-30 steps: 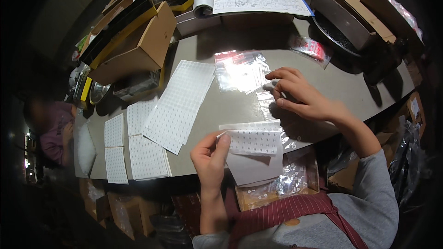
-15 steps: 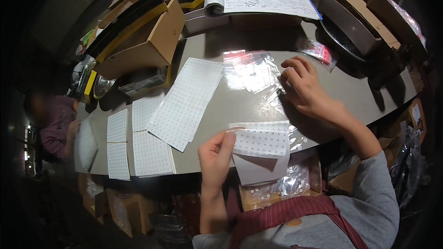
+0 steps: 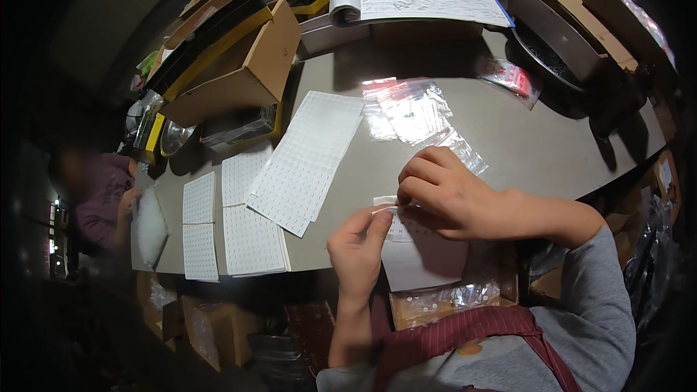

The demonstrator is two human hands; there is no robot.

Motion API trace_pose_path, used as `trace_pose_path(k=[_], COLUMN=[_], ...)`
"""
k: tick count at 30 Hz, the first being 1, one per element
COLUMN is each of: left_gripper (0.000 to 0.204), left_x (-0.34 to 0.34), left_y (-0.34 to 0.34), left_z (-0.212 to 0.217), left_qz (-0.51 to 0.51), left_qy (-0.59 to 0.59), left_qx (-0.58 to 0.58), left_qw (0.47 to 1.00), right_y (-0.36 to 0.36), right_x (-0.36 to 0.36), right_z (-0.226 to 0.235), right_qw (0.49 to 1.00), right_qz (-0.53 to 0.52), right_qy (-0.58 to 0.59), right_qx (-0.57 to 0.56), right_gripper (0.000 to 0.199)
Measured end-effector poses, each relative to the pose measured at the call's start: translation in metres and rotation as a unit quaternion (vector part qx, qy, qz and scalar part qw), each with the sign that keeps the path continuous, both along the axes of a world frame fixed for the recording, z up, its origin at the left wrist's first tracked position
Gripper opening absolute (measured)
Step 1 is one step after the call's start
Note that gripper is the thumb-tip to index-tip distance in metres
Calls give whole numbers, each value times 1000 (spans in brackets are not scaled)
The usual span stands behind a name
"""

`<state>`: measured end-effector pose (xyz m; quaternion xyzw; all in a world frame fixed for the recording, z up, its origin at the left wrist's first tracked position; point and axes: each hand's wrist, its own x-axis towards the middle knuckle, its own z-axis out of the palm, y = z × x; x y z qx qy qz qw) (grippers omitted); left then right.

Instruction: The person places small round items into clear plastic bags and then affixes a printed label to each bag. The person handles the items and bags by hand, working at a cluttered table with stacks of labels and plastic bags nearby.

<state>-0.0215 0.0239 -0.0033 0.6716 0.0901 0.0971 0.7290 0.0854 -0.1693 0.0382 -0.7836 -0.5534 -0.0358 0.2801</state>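
The left hand [image 3: 356, 252] pinches 1 folded label sheet [image 3: 422, 260]. The right hand [image 3: 456, 199] bends its fingers [image 3: 420, 169] over it; whether they grip, I cannot tell. Clear plastic bags [image 3: 415, 112] lie beyond these fingers.

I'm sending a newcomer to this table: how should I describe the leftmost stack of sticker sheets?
On the grey table, find the open cardboard box toward the left, then look toward the near edge. There, between a puffy white bag and a wider stack, lies the banded stack of sticker sheets. It is the narrower one, with no loose sheets overlapping it.
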Motion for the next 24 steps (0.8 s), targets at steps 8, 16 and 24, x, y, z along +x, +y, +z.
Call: trace_pose_path(k=[8,16,24], left_gripper=[18,18,20], left_x=[1,-3,-4], left_y=[-2,7,9], left_z=[3,-5,-11], left_qz=[23,-18,25], left_qy=[5,-129,-129], left_qx=[-3,-115,-130], left_qw=[1000,985,983], right_y=[-11,-59,-62], right_x=[1,69,71], right_z=[17,0,-12], right_qw=[998,993,974], right_qz=[5,-43,-182], right_qy=[-39,78,-22], right_qx=[46,-73,-135], right_gripper=[34,21,39])
